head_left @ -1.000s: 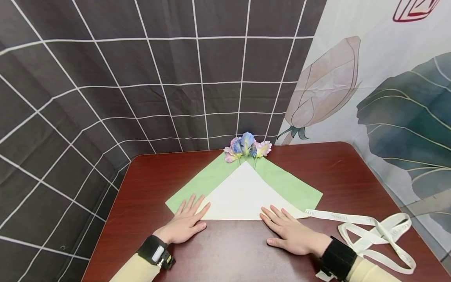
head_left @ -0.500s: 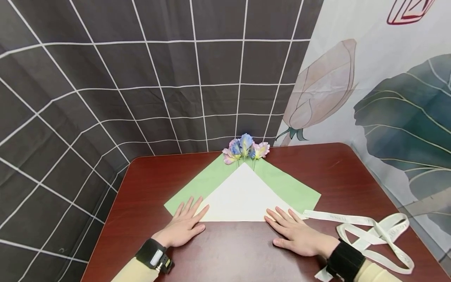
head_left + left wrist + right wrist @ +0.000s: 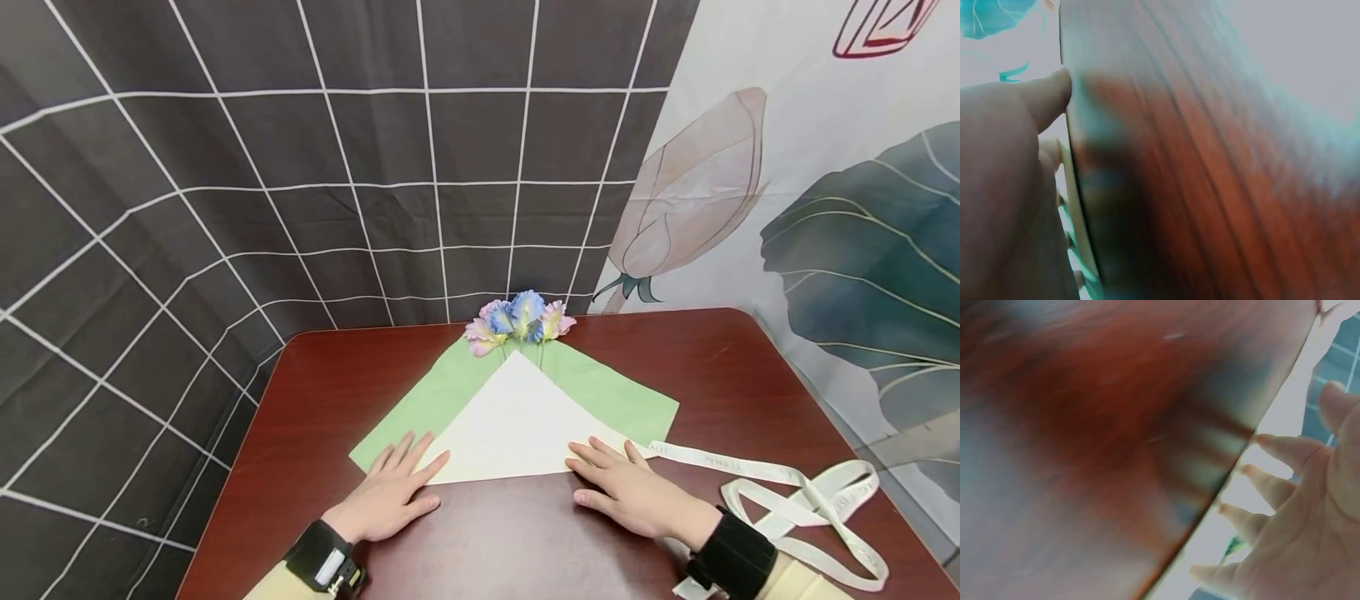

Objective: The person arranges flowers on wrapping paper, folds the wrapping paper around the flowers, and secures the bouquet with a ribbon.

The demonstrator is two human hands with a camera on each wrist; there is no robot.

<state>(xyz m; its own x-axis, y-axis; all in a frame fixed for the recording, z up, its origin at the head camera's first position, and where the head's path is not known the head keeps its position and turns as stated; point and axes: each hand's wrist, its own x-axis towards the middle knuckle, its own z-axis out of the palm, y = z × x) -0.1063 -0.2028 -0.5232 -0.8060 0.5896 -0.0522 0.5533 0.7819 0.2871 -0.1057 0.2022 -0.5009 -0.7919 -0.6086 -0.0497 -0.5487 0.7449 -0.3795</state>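
A green sheet of paper (image 3: 600, 385) lies on the table with its white side folded up as a triangle (image 3: 510, 429). Artificial flowers (image 3: 517, 320), blue and pink, stick out past the triangle's tip, their thin stems running under the fold. My left hand (image 3: 386, 493) lies with spread fingers over the triangle's left corner. Near the right corner, my right hand (image 3: 633, 492) rests its straight fingers on the white paper. Both thumbs point inward over the table. In the right wrist view the right hand (image 3: 1310, 519) shows spread fingers at the paper.
A pale lettered ribbon (image 3: 765, 471) runs from beside the right hand and loops on the right of the dark red table (image 3: 720, 358). Its other end passes beneath the right wrist. A dark gridded cloth (image 3: 375, 208) and a flower-printed cloth (image 3: 720, 208) hang behind.
The paper has turned slightly, its front edge now slanting up to the right, and the flowers have shifted a little left. Both hands stay spread on the corners; the right fingers have shifted slightly.
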